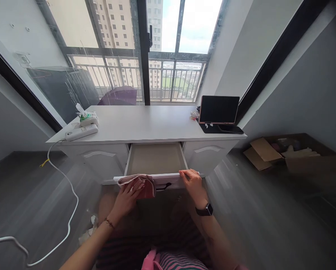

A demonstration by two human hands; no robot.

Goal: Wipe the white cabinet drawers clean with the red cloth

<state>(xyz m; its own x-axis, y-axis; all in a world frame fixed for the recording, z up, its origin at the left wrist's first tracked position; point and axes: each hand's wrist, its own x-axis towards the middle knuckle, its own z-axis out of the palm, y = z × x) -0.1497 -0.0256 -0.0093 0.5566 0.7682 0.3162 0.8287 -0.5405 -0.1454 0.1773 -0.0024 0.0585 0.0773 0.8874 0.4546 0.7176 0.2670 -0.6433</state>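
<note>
The cloth (150,186) is bunched over the top edge and outer face of the drawer (156,158), left of the handle (164,186). The drawer stands pulled out from the counter (139,123).

Left hand (130,191): fingers part-bent and slightly spread, holding the cloth against the front; thumb placement cannot be made out. Right hand (192,183): fingers curled over the front's top edge near its right end, gripping the drawer.

Caution: the cloth could snag on the handle if slid too far right. Uneven force from the two hands could skew the drawer in its runners. Fingers over the edge could be pinched if the drawer were pushed in.

Pose: the left forearm slants inward from lower left; the right forearm rises from lower right, hand angled inward above the watch (204,209).
</note>
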